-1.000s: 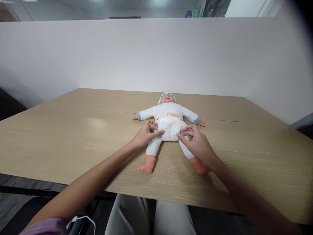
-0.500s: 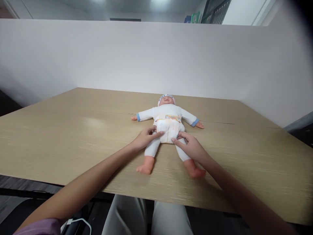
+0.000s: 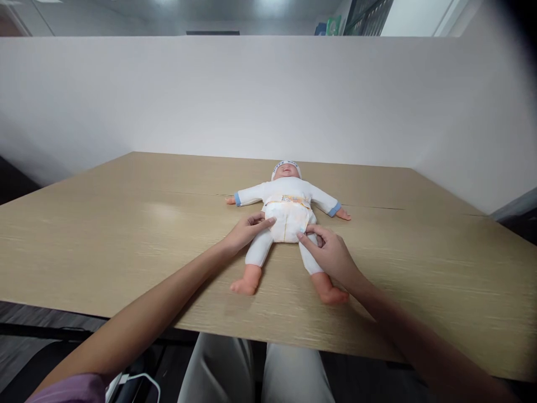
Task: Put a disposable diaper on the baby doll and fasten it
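A baby doll (image 3: 287, 187) in white clothes with blue cuffs (image 3: 334, 209) lies on its back on the wooden bench (image 3: 126, 240), legs (image 3: 259, 249) apart toward the near edge, a diaper (image 3: 286, 220) around its hips. The right hand (image 3: 333, 254) has its grip pinching the diaper's edge by one leg; the left hand (image 3: 242, 235) touches the opposite edge, though whether its grip pinches there I cannot tell

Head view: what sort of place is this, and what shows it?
Perhaps an office or training room: a wide table, a white partition behind it, and a doll lying on the table.
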`<state>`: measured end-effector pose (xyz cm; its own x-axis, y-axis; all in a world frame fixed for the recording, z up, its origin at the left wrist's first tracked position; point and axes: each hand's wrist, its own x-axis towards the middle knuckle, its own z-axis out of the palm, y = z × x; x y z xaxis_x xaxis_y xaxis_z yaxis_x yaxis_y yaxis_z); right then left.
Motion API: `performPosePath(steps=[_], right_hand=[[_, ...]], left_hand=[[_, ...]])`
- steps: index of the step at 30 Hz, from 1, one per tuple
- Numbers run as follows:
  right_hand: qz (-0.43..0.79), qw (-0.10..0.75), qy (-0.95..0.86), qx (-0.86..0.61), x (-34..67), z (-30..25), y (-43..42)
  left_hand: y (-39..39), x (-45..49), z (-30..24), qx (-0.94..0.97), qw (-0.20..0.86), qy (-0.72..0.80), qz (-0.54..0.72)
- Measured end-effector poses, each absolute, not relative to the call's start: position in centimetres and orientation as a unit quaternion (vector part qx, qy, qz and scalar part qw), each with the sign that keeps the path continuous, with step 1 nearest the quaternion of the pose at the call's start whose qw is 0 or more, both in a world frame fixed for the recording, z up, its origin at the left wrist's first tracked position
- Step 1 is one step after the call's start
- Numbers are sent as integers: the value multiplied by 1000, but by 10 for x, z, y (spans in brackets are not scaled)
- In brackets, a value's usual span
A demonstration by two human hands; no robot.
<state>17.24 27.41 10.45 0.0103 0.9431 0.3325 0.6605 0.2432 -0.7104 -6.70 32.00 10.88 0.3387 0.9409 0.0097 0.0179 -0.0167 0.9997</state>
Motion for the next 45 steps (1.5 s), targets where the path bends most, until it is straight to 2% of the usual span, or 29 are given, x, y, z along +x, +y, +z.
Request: performPosePath(steps=[4, 10, 14, 19, 24, 31, 40, 45], right_hand=[[126, 397, -703, -577, 173, 104, 273], [70, 419, -731, -533, 176, 103, 273], [13, 414, -747, -521, 180, 110, 272], [-8, 448, -729, -518, 190, 119, 284], [116, 419, -728, -530, 201, 125, 330], [216, 334, -763, -509, 199, 133, 379], [321, 402, -724, -459, 240, 124, 384], [253, 328, -784, -463, 220, 141, 385]], left_hand=[[322, -69, 106, 573, 600, 392, 397], [321, -68, 107, 588, 532, 442, 420], [314, -65, 108, 637, 408, 482, 442], [312, -64, 108, 711, 174, 474, 490], [334, -50, 131, 799, 54, 383, 462], [383, -15, 161, 909, 52, 342, 231], [385, 0, 148, 870, 70, 426, 238], [383, 1, 153, 863, 84, 443, 226]])
